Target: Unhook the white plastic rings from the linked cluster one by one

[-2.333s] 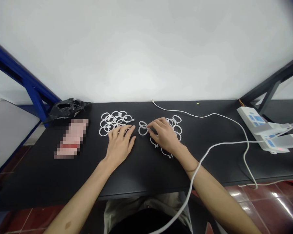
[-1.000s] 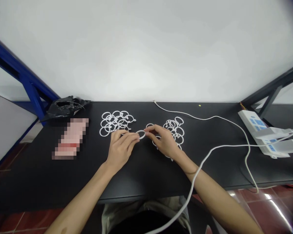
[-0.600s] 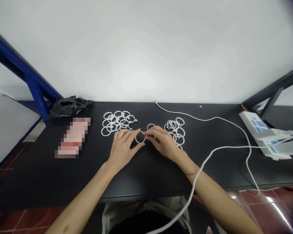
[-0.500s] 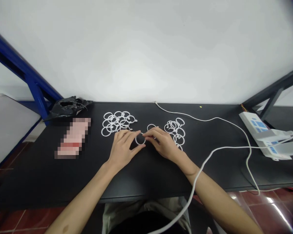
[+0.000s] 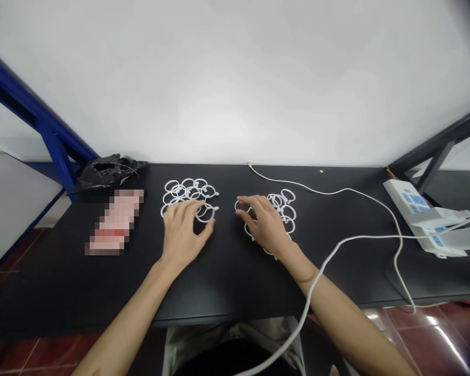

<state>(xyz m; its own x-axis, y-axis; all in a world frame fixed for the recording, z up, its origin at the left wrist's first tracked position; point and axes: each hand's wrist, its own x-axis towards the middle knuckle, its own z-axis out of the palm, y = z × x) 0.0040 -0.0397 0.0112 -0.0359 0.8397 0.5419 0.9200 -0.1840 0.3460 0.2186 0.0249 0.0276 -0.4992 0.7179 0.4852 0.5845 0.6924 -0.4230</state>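
We see unreadable blue labels (image 5: 412, 200); left grip (image 5: 180, 230) wide around a slim white ring (image 5: 203, 222), right grip (image 5: 268, 224) narrowly parted

The right hand (image 5: 267, 225) covers some white rings (image 5: 285, 220); pixelation obscures a pink item (image 5: 117, 219).

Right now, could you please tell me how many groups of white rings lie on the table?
2: the left group, partly behind the left hand, and the right group, partly behind the right hand; the hands may hide more.
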